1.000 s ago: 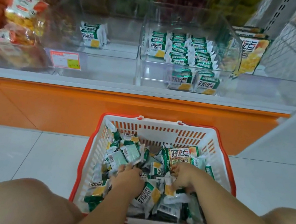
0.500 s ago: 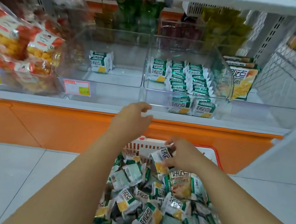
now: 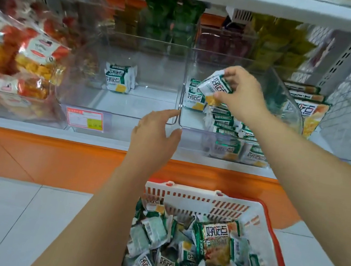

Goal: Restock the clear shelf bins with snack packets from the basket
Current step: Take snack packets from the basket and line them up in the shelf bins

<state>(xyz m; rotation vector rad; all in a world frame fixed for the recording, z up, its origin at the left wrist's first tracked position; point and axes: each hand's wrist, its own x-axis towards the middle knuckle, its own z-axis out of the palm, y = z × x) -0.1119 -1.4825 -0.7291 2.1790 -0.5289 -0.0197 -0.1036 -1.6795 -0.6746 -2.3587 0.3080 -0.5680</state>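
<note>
My right hand pinches one snack packet, thumb below, over the right clear bin; stacked rows lie at 6 o'clock. Left hand, fingers loosely spread, holds nothing.

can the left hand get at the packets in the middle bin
Probably yes: the left hand is at the front rim of that open-topped bin, with nothing between it and the packets.
</note>
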